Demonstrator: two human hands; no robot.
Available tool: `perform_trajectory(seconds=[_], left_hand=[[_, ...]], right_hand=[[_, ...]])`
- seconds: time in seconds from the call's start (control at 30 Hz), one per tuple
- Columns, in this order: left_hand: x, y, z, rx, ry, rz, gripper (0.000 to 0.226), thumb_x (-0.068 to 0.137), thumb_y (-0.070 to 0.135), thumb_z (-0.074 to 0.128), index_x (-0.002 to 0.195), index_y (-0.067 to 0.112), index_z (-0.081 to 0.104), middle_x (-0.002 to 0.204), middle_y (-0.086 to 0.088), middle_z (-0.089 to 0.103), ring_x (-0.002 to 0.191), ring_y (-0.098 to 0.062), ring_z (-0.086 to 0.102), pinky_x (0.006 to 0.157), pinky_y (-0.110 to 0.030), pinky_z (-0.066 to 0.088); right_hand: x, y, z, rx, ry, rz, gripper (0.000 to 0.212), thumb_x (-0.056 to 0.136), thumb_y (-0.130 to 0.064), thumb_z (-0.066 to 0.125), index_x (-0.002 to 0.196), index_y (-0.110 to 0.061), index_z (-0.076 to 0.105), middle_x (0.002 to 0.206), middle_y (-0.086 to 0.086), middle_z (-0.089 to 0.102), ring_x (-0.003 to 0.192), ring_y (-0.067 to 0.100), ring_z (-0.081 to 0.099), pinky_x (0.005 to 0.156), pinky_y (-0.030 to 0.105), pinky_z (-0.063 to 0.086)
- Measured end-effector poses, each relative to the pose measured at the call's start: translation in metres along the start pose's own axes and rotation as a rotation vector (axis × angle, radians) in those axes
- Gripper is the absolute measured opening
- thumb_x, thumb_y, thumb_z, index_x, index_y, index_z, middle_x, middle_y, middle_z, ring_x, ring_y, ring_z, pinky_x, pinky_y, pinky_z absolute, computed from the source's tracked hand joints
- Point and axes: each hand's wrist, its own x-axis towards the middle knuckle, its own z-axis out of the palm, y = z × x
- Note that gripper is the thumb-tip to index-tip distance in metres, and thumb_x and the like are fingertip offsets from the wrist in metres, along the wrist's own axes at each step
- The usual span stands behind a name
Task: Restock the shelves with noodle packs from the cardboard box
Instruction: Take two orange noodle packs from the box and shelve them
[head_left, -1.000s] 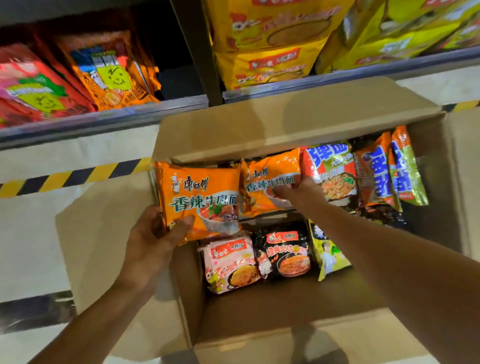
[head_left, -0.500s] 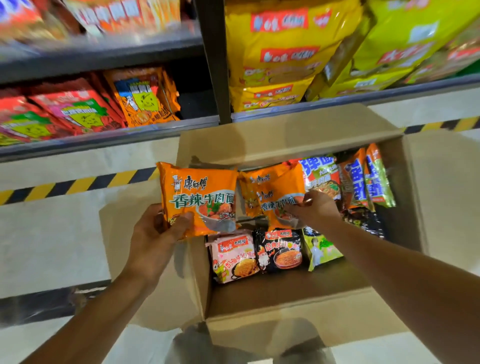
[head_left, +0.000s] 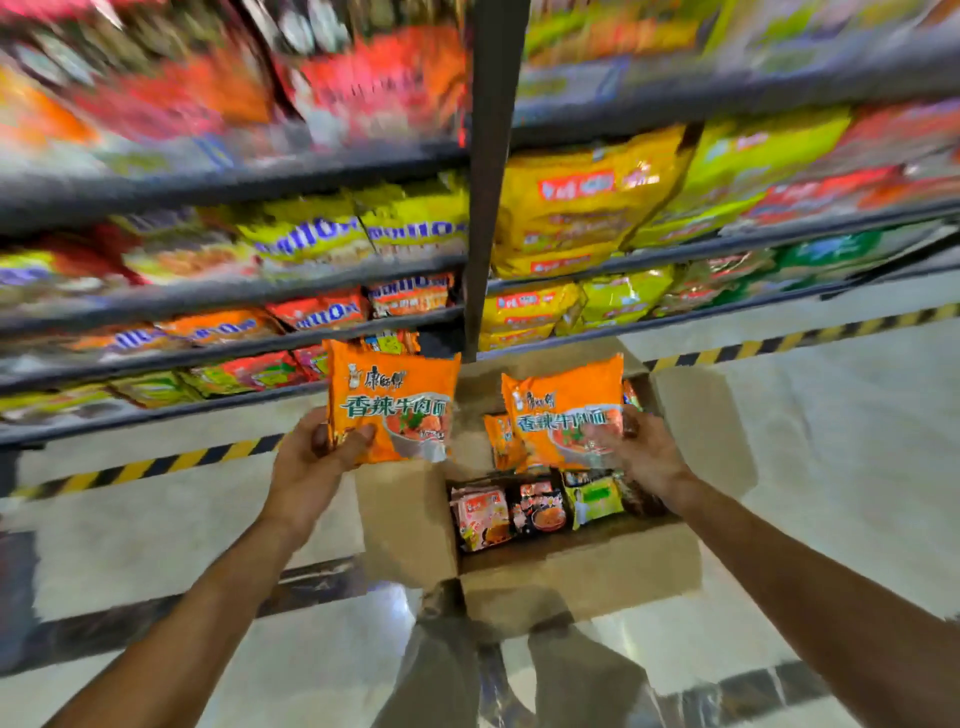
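An open cardboard box (head_left: 576, 577) stands on the floor below the shelves (head_left: 228, 291). My left hand (head_left: 311, 462) grips the lower left corner of an orange noodle pack (head_left: 395, 400), lifted left of the box. My right hand (head_left: 639, 452) holds a second orange noodle pack (head_left: 561, 415) above the box's far side. Another orange pack (head_left: 501, 441) stands in the box behind it. Pink, black and green packs (head_left: 535, 512) lie at the box's bottom.
Several dark metal shelves full of yellow, orange and red packs rise ahead, split by an upright post (head_left: 491, 171). Black-and-yellow tape (head_left: 156, 465) marks the pale floor. The upper shelves are blurred. My legs (head_left: 519, 670) show below the box.
My right hand has lifted its orange pack up out of the box. The left pack rose too. The view tilted up, so more shelves show and the box looks smaller.
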Motion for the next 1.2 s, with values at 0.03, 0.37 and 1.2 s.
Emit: perform_trajectory(seconds=[0.03,0.37,1.2], left_hand=[[-0.014,0.016,-0.011,-0.002,-0.013,0.017,0.028,0.088,0.013,0.073,0.114,0.005,0.067,0.104,-0.012,0.076,0.095,-0.027,0.073,0.081,-0.037,0.061],[-0.14,0.15,-0.092,-0.047,-0.083,0.235,0.028,0.09,0.022,0.072,0.117,0.016,0.068,0.11,-0.003,0.076,0.102,-0.022,0.073,0.087,-0.038,0.059],[-0.414,0.222,-0.267,-0.267,0.319,0.629,0.034,0.09,0.015,0.069,0.123,0.016,0.063,0.112,-0.004,0.075,0.106,-0.021,0.072,0.093,-0.038,0.056]], right_hand=[[-0.021,-0.019,-0.004,0.019,0.008,-0.023,0.045,0.081,-0.019,0.081,0.097,0.016,0.059,0.083,0.027,0.061,0.075,0.014,0.058,0.073,0.024,0.049],[-0.204,-0.142,-0.034,0.014,0.079,-0.385,0.025,0.081,-0.035,0.079,0.094,-0.014,0.074,0.088,0.005,0.076,0.086,0.016,0.072,0.075,0.031,0.056],[-0.447,-0.287,0.023,0.12,-0.176,-0.991,0.014,0.082,-0.027,0.077,0.088,-0.015,0.073,0.083,-0.009,0.077,0.075,-0.003,0.069,0.065,0.008,0.049]])
